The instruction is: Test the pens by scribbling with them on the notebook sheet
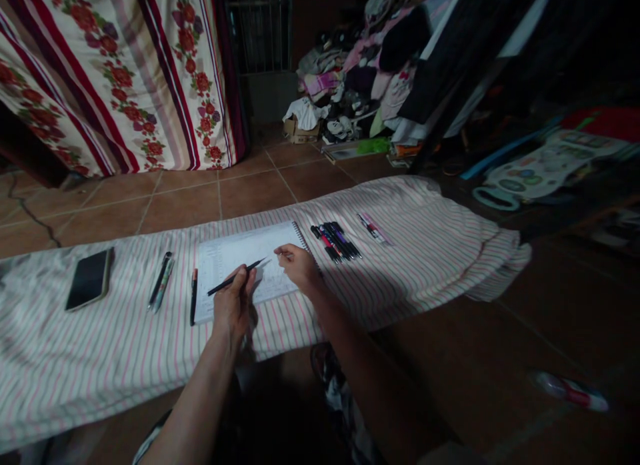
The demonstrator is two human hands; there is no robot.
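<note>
My left hand is closed around a slim black pen, its narrow end aimed up and right over the notebook. Just right of that end, my right hand pinches with thumb and fingertips; something tiny and pale may be between them, too small to name. Both hands are above an open spiral notebook with faint writing on its page. Along the notebook's left edge lies a black pen with an orange-brown end. Right of the spiral binding, several pens lie side by side in a bunch.
A striped cloth covers the low table. On it lie a phone, two pens and a pink-and-white packet. Beyond are a floral curtain and a clothes heap. A bottle-like object lies on the tiles.
</note>
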